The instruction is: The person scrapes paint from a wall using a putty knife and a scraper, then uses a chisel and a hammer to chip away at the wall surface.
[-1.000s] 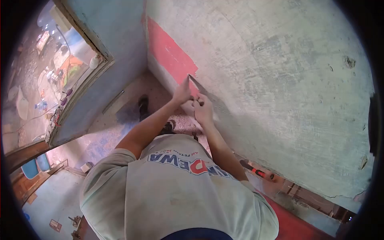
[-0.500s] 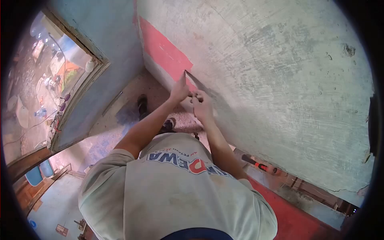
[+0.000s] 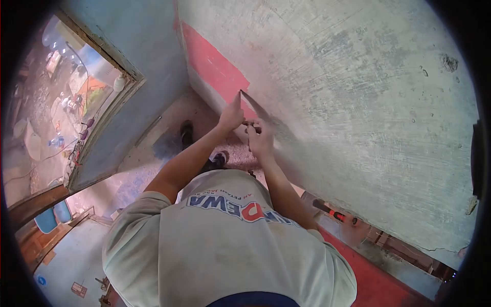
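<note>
Both my hands are up against the pale, scuffed wall (image 3: 358,102), beside its pink painted patch (image 3: 217,61). They grip a thin flat tool (image 3: 252,103), seen nearly edge-on, that looks like a scraper; a dark edge slants down to the right from its upper corner. My left hand (image 3: 233,113) is closed, one finger stretched along the tool to that corner. Lower and to the right, my right hand (image 3: 261,137) is closed with fingers curled around a dark part at the tool's lower end. Most of the grip is hidden by the fingers.
A blue-grey wall (image 3: 148,66) meets the pale wall in a corner at left, with a window opening (image 3: 46,112) beyond. A red-and-black handled tool (image 3: 331,211) lies at the wall's foot at right. My shoe (image 3: 220,159) stands on the speckled floor.
The whole view has shifted slightly, so the walls and window sit a little further right. Both hands keep their hold on the flat tool in nearly the same place.
</note>
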Demonstrator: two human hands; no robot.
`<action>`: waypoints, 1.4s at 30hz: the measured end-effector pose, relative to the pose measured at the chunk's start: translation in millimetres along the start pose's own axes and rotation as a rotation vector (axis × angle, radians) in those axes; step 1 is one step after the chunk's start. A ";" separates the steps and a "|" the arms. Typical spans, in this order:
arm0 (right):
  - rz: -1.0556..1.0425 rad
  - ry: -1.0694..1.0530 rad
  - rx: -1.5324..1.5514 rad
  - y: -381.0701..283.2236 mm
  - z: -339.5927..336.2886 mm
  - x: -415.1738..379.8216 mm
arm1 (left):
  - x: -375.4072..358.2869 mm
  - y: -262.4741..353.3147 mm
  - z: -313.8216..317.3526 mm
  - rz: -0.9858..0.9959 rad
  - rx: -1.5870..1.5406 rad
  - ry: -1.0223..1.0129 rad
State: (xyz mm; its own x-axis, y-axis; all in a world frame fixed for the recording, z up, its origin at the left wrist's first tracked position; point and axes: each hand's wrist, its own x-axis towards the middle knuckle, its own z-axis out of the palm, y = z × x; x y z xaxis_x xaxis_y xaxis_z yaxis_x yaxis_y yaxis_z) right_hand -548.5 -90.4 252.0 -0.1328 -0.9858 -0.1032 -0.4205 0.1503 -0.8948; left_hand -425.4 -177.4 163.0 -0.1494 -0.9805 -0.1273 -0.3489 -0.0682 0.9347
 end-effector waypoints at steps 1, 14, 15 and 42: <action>-0.045 0.001 0.018 1.7 -8.4 -10.7 | -5.2 8.5 -3.1 0.024 0.050 -0.011; 0.157 -0.011 0.118 -12.3 -23.4 -38.7 | -27.7 14.9 15.6 0.036 -0.126 -0.039; 0.222 -0.025 0.135 -14.7 -30.1 -45.3 | -29.9 20.4 20.7 0.062 -0.069 -0.015; 0.075 -0.005 0.160 -15.9 -40.8 -58.7 | -27.4 15.2 36.0 0.197 -0.050 0.021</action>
State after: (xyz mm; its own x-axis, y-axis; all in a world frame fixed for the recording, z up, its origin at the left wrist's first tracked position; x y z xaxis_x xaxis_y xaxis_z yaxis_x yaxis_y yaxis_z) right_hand -570.7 -31.8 290.1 -0.1540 -0.9727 -0.1738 -0.2613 0.2098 -0.9422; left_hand -459.9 -144.9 168.7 -0.1909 -0.9794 0.0657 -0.2686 0.1164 0.9562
